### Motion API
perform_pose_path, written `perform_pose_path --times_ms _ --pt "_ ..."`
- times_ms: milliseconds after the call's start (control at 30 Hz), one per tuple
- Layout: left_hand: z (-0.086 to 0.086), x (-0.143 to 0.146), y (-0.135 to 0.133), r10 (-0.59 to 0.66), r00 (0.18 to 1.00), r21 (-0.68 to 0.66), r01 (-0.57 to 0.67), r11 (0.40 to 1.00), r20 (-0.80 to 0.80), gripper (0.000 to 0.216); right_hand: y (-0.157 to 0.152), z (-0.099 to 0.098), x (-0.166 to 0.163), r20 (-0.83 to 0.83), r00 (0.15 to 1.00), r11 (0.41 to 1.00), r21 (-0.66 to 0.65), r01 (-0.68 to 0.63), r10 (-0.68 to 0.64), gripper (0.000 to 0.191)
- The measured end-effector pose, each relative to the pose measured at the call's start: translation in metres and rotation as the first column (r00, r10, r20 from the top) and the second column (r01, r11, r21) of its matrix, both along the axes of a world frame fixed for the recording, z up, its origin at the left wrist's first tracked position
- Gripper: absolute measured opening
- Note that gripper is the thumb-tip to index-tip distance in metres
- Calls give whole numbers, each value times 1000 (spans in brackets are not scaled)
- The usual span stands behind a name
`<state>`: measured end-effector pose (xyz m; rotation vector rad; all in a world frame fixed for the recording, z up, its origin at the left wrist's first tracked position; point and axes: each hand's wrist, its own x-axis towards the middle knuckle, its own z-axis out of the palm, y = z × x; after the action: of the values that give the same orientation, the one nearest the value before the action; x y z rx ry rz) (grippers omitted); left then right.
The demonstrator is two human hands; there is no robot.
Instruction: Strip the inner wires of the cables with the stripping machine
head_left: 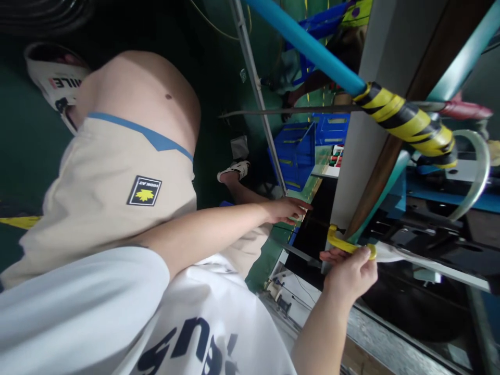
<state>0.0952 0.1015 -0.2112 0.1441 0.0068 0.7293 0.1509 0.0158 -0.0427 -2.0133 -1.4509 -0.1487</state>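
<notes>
My right hand (349,273) is closed round a yellow handle (344,244) that sits at the edge of a dark machine. A pale flat strip (422,259) runs on from the handle across the machine. Higher and to the left, my left hand (287,211) reaches out with its fingers stretched and lying flat against the edge of the green bench (269,250). It holds nothing. My white shirt, beige shorts and bare knee fill the left half of the view.
A blue pipe (308,44) wrapped in yellow-and-black tape (406,122) crosses above the hands. Blue plastic crates (299,151) stand behind a thin metal rod (258,88). A red handle (466,110) and a pale curved band (478,166) lie at right. Another person's sandalled foot (234,169) shows mid-frame.
</notes>
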Motion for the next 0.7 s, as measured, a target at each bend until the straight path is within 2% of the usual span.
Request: perform_pose_path --times_ms 133,200,267,400,567,700 --pt "-1 2 0 -105 993 32 104 994 47 37 -1 0 0 -4 1000 1000 1 9 -9 26" --pt "1 1 0 -114 988 58 108 992 101 29 -1 0 1 -11 1000 1000 9 -2 2 26" --pt "3 -2 0 -88 983 65 78 995 159 7 0 -1 3 -12 1000 1000 23 -16 16 26" --pt "1 -7 -1 -28 970 35 20 999 241 44 0 -2 3 -7 999 998 50 -38 38 27" --pt "-4 -2 -3 -20 978 40 12 999 208 25 0 -2 1 -10 999 997 53 -48 48 28" --pt "-5 3 -3 77 990 -9 -77 997 116 32 0 -2 0 -11 999 997 51 -51 52 29"
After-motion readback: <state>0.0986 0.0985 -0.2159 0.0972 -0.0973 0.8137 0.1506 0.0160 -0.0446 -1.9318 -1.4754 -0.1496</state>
